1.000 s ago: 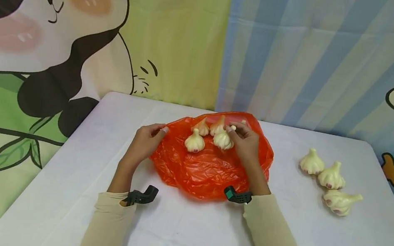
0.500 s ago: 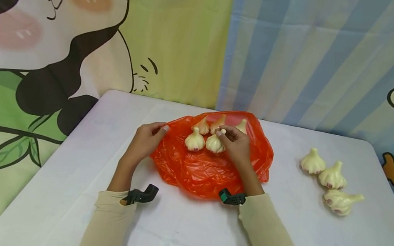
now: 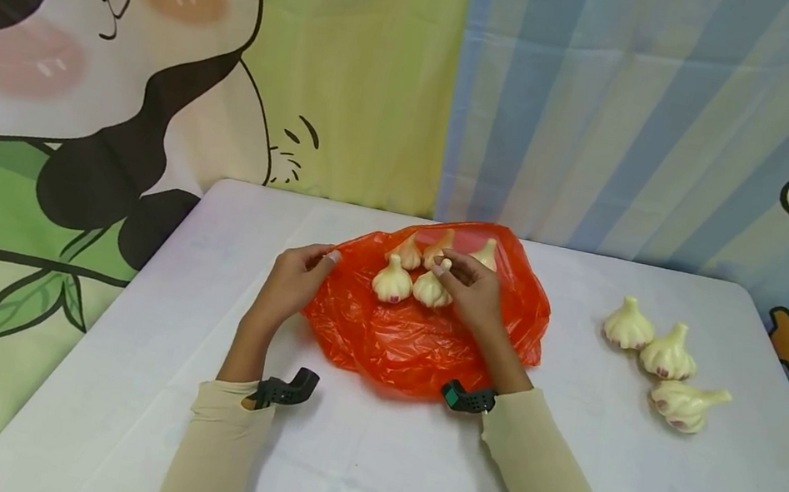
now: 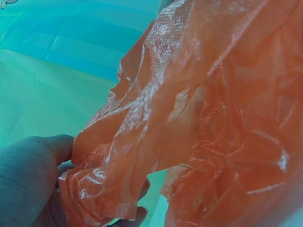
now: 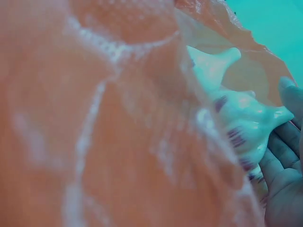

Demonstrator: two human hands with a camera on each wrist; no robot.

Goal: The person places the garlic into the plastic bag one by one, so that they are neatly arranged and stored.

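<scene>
A red plastic bag (image 3: 402,352) lies spread on the white table, its mouth facing up. My left hand (image 3: 291,282) pinches the bag's left edge; in the left wrist view the thin plastic runs between thumb and fingers. Several garlic bulbs sit in the bag, one at the front left (image 3: 393,281). Around the stem of another garlic bulb (image 3: 431,289) are the fingers of my right hand (image 3: 477,293). The right wrist view shows the thumb (image 5: 289,94) apart from that bulb's stem, with loosely extended fingers behind it. Red plastic hides much of that view.
Three more garlic bulbs lie on the table to the right, the nearest one (image 3: 686,405) on its side. A printed cloth backdrop (image 3: 358,73) hangs behind the table's far edge.
My right hand has moved left with a garlic bulb, which now sits beside the front left one; the thumb has come off its stem. The left hand keeps its place on the bag.
</scene>
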